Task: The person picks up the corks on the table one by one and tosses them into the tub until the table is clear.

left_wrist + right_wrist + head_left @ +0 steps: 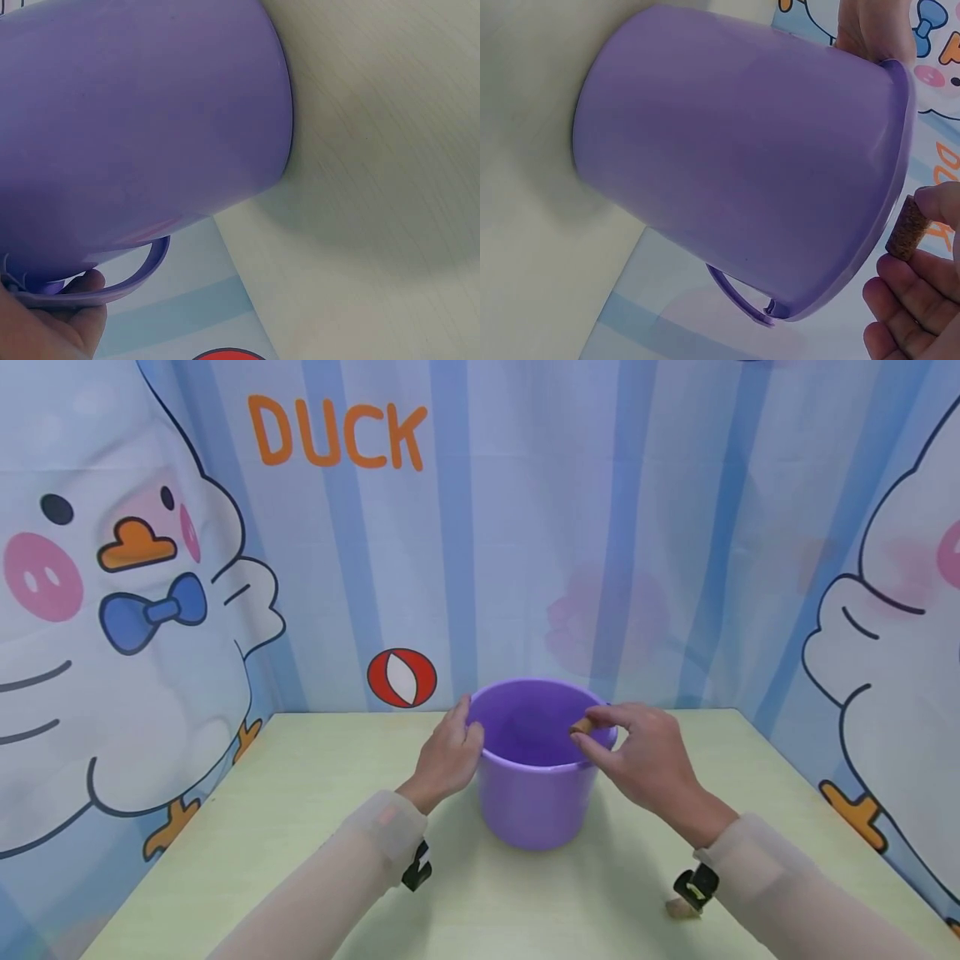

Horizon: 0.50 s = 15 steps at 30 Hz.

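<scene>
A purple plastic bucket (534, 806) stands upright on the table. My left hand (446, 758) grips its rim on the left side, and in the left wrist view some of those fingertips (91, 281) show by the bucket's handle (139, 281). Between thumb and fingertips, my right hand (651, 758) pinches a small brown cork (908, 229). In the head view the cork overlaps the right side of the bucket's opening. The right wrist view has it just beyond the rim, its other fingers loosely bent below.
On the table (300, 793), a small brownish object (682, 908) lies near the front right, partly hidden by the black wrist camera (697, 887). A curtain (510, 527) printed with ducks and stripes hangs behind the table and along both sides.
</scene>
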{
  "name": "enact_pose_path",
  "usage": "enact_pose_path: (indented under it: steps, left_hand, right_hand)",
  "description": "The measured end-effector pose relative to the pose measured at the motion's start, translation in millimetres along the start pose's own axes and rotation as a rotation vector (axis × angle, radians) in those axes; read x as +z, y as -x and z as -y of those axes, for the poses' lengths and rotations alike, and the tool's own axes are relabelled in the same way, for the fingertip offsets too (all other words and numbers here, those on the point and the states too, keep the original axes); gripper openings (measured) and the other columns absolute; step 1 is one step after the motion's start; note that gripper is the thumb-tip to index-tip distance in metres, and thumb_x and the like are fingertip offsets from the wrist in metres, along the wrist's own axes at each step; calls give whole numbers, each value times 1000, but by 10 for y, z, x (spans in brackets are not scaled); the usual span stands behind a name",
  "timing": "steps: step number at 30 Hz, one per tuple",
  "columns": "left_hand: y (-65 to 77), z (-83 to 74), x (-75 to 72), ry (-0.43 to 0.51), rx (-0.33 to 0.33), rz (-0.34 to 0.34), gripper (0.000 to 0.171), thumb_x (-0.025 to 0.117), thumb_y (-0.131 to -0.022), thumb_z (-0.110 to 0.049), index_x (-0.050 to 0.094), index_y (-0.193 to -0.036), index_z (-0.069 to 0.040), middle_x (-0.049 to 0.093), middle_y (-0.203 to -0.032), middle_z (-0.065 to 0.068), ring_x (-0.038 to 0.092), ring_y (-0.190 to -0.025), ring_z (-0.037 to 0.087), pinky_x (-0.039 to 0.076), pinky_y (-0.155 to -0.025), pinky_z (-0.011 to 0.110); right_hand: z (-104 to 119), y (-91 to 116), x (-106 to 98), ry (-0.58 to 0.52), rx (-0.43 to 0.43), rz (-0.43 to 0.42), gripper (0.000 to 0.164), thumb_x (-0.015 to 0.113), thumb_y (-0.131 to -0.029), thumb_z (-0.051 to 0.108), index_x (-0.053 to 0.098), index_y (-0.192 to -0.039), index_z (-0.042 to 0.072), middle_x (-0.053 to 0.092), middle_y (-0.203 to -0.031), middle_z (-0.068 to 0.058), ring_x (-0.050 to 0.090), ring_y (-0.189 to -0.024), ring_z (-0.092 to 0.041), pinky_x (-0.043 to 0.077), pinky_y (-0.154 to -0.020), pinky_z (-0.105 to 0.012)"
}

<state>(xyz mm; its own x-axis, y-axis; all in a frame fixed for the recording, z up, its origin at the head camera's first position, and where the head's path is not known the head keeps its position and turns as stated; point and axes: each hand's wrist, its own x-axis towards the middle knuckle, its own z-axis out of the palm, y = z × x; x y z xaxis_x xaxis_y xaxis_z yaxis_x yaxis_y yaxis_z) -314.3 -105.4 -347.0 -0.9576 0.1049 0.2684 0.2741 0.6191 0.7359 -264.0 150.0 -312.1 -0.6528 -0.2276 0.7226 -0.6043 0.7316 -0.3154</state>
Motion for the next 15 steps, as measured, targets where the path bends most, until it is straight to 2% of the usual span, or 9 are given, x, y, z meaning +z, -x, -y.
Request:
enact_pose_path:
  steps: [15]
  left_hand:
    - [-6, 13, 8, -1, 10, -3, 65, 32, -105, -28, 17, -164, -5, 27, -168, 11, 26, -154, 31, 24, -122, 55]
  right_hand:
    - [52, -69, 118, -45, 99, 144, 13, 81, -87, 20, 81, -95, 9, 77, -86, 4, 71, -86, -19, 57, -77, -40]
